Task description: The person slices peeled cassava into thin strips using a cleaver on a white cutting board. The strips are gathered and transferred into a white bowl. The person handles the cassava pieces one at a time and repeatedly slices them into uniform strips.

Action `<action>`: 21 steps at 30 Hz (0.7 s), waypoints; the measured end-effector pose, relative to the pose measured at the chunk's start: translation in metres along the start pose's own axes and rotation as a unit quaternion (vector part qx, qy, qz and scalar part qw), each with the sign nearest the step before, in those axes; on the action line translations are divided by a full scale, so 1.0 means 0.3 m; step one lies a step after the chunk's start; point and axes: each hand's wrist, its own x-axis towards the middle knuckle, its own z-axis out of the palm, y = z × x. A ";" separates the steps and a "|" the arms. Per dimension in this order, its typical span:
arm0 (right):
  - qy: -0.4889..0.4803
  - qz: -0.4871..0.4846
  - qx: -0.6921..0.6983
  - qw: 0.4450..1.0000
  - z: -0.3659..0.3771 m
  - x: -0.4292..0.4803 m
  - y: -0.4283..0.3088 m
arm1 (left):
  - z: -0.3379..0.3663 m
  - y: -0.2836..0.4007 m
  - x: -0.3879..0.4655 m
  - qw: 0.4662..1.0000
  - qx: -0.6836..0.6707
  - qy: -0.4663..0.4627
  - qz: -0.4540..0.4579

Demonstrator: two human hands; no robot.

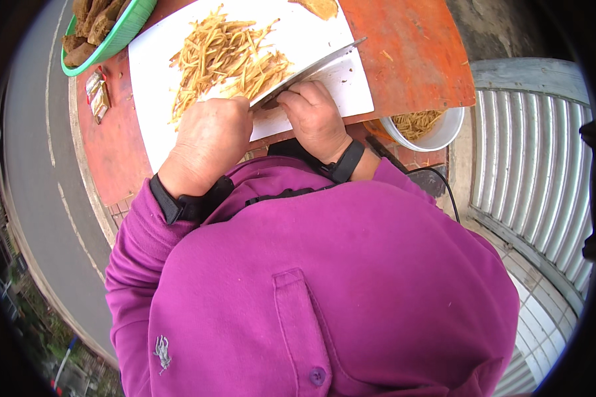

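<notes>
My left hand [216, 141] is closed in a fist at the near end of a long kitchen knife [323, 62], its handle hidden inside. The blade slants away to the upper right across a white cutting board [151, 64]. On the blade's right side, my right hand [314, 116] bends its fingers over a small brown piece [270, 103], mostly covered by the fingertips and blade. Left of the blade lies a loose heap of thin yellow-brown strips [228, 57]. A flat yellow-brown slice [318, 7] rests at the board's far edge.
A green plastic basket [124, 37] of brown root-like chunks [97, 22] stands at the upper left. Small wrapped packets [98, 94] lie on the red-orange table [412, 54]. Below its right edge is a white bucket [449, 131] containing strips. A corrugated metal shutter [531, 173] stands to the right.
</notes>
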 end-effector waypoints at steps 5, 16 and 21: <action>-0.004 0.023 0.023 0.999 -0.016 -0.013 -0.001 | -0.072 -0.031 -0.051 0.999 0.022 -0.003 -0.036; 0.003 0.024 0.023 0.999 -0.013 -0.013 -0.005 | -0.017 -0.016 0.000 0.999 -0.018 0.006 -0.026; 0.007 0.015 0.006 1.000 -0.008 -0.009 0.010 | -0.095 -0.017 -0.077 0.999 0.017 -0.022 -0.031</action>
